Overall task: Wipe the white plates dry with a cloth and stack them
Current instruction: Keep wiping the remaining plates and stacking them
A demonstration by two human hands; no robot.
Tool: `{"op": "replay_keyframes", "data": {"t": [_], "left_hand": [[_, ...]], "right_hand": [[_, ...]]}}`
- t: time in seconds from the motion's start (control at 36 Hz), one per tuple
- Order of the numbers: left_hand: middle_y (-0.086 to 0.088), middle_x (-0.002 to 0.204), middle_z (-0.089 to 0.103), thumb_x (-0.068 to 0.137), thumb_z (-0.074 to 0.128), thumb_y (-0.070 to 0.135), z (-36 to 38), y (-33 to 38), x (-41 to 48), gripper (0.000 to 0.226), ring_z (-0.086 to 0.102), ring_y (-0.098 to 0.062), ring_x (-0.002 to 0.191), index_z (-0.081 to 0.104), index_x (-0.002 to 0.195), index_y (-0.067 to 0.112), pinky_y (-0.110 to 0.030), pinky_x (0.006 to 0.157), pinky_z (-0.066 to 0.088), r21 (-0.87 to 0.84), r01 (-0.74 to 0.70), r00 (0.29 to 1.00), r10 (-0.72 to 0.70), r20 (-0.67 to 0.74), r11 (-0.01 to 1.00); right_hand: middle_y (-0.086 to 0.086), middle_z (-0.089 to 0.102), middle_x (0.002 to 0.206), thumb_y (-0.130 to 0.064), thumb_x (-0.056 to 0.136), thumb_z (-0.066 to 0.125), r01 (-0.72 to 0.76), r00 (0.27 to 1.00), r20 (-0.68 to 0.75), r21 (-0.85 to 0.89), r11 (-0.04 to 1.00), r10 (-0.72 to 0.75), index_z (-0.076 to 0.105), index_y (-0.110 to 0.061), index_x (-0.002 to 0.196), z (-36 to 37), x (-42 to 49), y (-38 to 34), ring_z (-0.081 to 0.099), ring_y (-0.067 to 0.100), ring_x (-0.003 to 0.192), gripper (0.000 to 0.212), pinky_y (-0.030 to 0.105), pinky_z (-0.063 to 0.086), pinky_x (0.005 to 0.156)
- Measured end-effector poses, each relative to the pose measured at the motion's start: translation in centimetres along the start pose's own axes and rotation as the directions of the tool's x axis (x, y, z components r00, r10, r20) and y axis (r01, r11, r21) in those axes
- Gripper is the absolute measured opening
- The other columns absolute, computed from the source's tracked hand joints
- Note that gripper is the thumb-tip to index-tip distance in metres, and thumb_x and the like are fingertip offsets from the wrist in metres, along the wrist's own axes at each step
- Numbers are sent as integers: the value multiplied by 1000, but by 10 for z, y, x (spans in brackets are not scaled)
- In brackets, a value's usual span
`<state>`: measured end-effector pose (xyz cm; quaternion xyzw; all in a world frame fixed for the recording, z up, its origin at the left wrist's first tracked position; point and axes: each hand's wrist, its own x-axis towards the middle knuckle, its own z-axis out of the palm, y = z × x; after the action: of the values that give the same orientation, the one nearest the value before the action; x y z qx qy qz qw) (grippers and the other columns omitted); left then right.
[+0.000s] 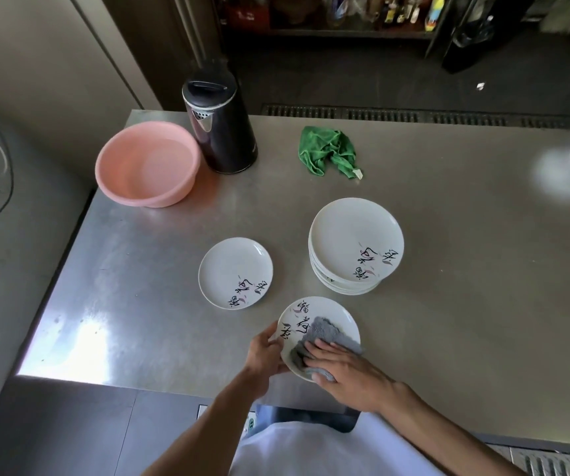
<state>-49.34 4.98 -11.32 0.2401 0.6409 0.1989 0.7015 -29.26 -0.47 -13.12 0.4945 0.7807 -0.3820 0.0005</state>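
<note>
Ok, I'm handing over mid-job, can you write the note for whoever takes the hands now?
Left hand grips the held plate by its left rim, over the table.
Right hand presses the grey cloth flat on that plate.
A lone plate lies to the left; the stack of plates stands to the right.
Done: cannot tell which are dried.
Left: finish this wipe, stack it, dry the rest.

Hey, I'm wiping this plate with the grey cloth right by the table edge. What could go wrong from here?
1. The plate is near the table's front edge, and the left hand grips it only at the rim. The right hand pressing on the cloth might tip it loose and off the edge.
2. The stack looks slightly uneven, so a plate set down carelessly might slide.
</note>
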Motion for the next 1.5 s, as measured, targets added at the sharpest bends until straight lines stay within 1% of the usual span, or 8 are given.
{"op": "replay_keyframes", "data": {"t": [0.28,0.72,0.83,0.94,1.14,1.22,1.31,1.5], "left_hand": [[2,102,79,105,36,5,1,-4,-13,51,77,-16,87,71,118,40,-33,65,61,76,-3,999,-1,46,997],[-10,104,79,105,37,4,-9,11,-8,42,76,-30,94,71,117,26,-42,77,64,45,6,999,-7,31,999],[-12,115,75,107,37,6,-4,11,-12,40,73,-34,102,66,124,27,-41,76,64,52,1,1000,-3,28,999],[-3,105,75,108,37,7,2,10,-18,40,74,-16,84,66,119,33,-31,62,60,102,-21,997,13,81,995],[-5,104,77,107,46,12,0,3,-19,35,76,-14,85,73,111,34,-33,66,61,116,-21,996,12,83,993],[1,96,77,107,41,9,-3,1,-18,49,74,-15,83,75,101,44,-35,66,61,117,-23,999,18,52,993],[7,90,78,105,38,4,-2,1,-15,53,73,-10,78,74,100,43,-37,66,62,129,-40,999,36,39,991],[-17,115,71,105,37,2,5,8,-23,41,71,-26,97,63,128,25,-46,76,64,181,-99,994,88,69,979]], "right_hand": [[-9,-18,164,-53,105,17,-393,918,55,-23,919,394,-2,-26,159,-3,37,-10,-18,13,151,64,45,-14,122],[-27,-7,159,-52,106,18,12,987,160,-146,989,11,13,-39,158,-21,13,-6,-13,-4,147,53,23,-12,121],[-19,-10,163,-56,105,17,-72,985,141,-199,977,102,4,-32,159,-24,15,4,-13,3,150,61,29,-9,124],[-15,-19,157,-51,107,17,-217,974,52,-56,974,220,-1,-21,158,-16,33,2,-28,-1,138,62,9,-31,101],[-25,-14,154,-45,108,17,-202,979,74,217,955,190,6,-28,159,8,47,-23,-10,6,152,55,27,-11,120],[-15,-15,161,-48,107,14,-316,948,11,125,940,318,3,-25,159,5,44,-9,-18,5,147,58,24,-21,115],[-5,-16,165,-50,106,13,-474,880,-26,27,880,474,-2,-22,160,2,42,-6,-14,15,152,63,36,-9,123],[-25,-16,156,-43,108,21,-201,978,7,259,945,207,-4,-32,153,6,43,-25,-15,4,150,52,24,-12,120]]}}
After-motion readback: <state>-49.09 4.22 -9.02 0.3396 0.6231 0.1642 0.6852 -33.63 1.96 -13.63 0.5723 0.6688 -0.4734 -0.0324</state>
